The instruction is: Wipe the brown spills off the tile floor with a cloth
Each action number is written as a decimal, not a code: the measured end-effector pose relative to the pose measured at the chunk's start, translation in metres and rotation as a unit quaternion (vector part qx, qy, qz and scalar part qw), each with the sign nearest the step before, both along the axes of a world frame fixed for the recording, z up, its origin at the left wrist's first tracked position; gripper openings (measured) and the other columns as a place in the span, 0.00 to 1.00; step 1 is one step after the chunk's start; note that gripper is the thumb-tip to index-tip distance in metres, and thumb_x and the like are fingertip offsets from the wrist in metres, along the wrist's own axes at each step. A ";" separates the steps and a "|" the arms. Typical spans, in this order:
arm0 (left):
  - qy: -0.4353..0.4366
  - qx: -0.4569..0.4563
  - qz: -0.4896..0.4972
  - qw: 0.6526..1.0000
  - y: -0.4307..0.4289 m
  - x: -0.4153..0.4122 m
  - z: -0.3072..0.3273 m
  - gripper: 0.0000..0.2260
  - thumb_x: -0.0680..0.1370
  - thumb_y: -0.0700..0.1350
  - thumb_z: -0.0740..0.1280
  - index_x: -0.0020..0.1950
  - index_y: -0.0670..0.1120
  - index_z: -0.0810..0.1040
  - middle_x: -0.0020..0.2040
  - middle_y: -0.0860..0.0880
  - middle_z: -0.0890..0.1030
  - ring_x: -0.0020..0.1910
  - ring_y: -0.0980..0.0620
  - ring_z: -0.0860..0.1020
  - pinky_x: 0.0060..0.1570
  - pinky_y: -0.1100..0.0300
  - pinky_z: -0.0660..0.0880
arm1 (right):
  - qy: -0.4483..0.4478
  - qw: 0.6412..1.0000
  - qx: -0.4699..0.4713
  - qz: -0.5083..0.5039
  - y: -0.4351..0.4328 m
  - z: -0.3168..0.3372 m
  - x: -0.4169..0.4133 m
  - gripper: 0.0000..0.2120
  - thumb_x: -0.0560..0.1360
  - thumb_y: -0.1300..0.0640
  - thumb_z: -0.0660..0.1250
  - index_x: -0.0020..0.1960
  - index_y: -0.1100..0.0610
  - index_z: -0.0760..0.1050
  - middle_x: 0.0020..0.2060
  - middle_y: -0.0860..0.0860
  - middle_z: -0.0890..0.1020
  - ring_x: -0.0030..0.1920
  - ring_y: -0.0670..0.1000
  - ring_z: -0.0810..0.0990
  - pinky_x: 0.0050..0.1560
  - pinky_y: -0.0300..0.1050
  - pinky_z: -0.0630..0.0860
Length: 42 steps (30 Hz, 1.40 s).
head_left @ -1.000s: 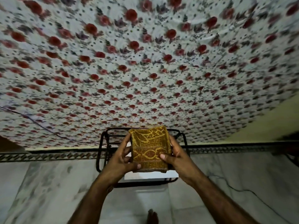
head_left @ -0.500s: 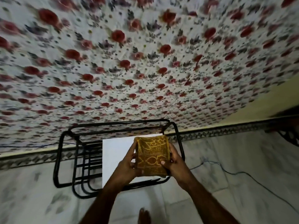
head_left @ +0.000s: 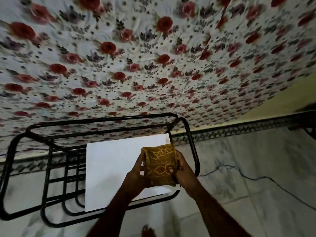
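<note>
Both hands up front, my left hand [head_left: 136,175] and right hand [head_left: 183,171] gripping the folded yellow cloth [head_left: 159,164] by its sides, above the white sheet [head_left: 111,168] on the black metal rack [head_left: 47,168], tile floor [head_left: 239,168] below

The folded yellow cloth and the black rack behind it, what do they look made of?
The cloth, held between the left hand and right hand, looks like woven fabric: soft folded edges and a matte, patterned weave. The rack seems to be painted metal tubing: thin, smoothly bent black bars with a slight sheen.
</note>
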State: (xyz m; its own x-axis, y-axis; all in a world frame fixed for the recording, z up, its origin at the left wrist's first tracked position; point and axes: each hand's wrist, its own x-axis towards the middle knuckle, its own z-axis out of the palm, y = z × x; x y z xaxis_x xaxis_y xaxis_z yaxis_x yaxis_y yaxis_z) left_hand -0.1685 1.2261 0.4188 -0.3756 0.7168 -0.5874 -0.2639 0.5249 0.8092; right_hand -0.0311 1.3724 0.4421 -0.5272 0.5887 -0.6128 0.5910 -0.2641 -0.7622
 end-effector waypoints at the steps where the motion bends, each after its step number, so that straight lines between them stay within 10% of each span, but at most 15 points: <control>1: 0.009 -0.004 -0.002 1.000 0.000 0.001 -0.006 0.49 0.74 0.33 0.74 0.81 0.59 0.48 0.60 0.45 0.76 0.53 0.45 0.82 0.45 0.51 0.84 | -0.006 1.000 0.005 0.006 0.001 -0.007 -0.002 0.34 0.80 0.74 0.58 0.76 0.44 0.59 0.65 0.49 0.73 0.67 0.53 0.73 0.59 0.46 0.80; 7: 0.064 -0.025 -0.011 0.998 0.006 0.000 -0.039 0.52 0.71 0.36 0.78 0.82 0.58 0.47 0.60 0.43 0.78 0.54 0.45 0.81 0.45 0.59 0.83 | -0.051 0.997 0.047 0.038 0.010 -0.052 -0.012 0.37 0.78 0.72 0.59 0.79 0.44 0.59 0.71 0.50 0.73 0.71 0.55 0.72 0.70 0.62 0.73; 17: 0.177 -0.116 0.003 0.977 0.012 0.008 -0.062 0.44 0.73 0.48 0.77 0.80 0.46 0.54 0.58 0.41 0.79 0.53 0.44 0.79 0.52 0.52 0.77 | -0.113 0.975 0.171 0.082 0.008 -0.083 -0.016 0.33 0.77 0.65 0.63 0.79 0.48 0.61 0.68 0.55 0.76 0.67 0.58 0.76 0.63 0.45 0.74; 21: 0.538 -0.046 -0.045 0.840 0.001 0.023 -0.080 0.26 0.80 0.55 0.63 0.72 0.39 0.72 0.66 0.38 0.76 0.61 0.37 0.78 0.56 0.46 0.78 | -0.212 0.887 0.363 0.190 -0.006 -0.082 -0.013 0.37 0.77 0.56 0.70 0.80 0.52 0.55 0.73 0.57 0.67 0.67 0.61 0.74 0.60 0.58 0.79; 25: 0.620 0.006 -0.159 0.769 -0.003 0.030 -0.104 0.27 0.81 0.51 0.61 0.76 0.37 0.68 0.76 0.37 0.68 0.76 0.37 0.66 0.69 0.42 0.71 | -0.164 0.817 0.452 0.319 -0.023 -0.090 -0.002 0.45 0.63 0.64 0.77 0.77 0.61 0.65 0.76 0.61 0.69 0.73 0.64 0.71 0.66 0.60 0.77; 29: 0.588 -0.073 -0.227 0.772 -0.001 0.026 -0.111 0.29 0.81 0.56 0.55 0.77 0.40 0.67 0.77 0.39 0.67 0.75 0.38 0.69 0.69 0.42 0.71 | -0.203 0.826 0.394 0.349 -0.025 -0.107 0.004 0.49 0.58 0.64 0.78 0.77 0.63 0.65 0.77 0.61 0.68 0.74 0.63 0.71 0.68 0.57 0.74; 34: 0.567 -0.103 -0.258 0.776 0.000 0.022 -0.104 0.30 0.79 0.56 0.55 0.75 0.40 0.70 0.76 0.40 0.70 0.73 0.39 0.71 0.67 0.40 0.71 | -0.219 0.828 0.360 0.370 -0.023 -0.097 -0.006 0.42 0.78 0.62 0.61 0.83 0.58 0.39 0.83 0.55 0.41 0.82 0.57 0.43 0.80 0.49 0.48; 42: 0.634 -0.048 -0.107 0.764 -0.009 -0.014 0.000 0.28 0.81 0.57 0.55 0.74 0.39 0.71 0.74 0.40 0.72 0.74 0.42 0.71 0.73 0.46 0.58 | -0.072 0.908 0.379 0.162 -0.041 -0.002 -0.037 0.29 0.85 0.47 0.54 0.83 0.53 0.50 0.82 0.49 0.52 0.82 0.49 0.52 0.75 0.42 0.51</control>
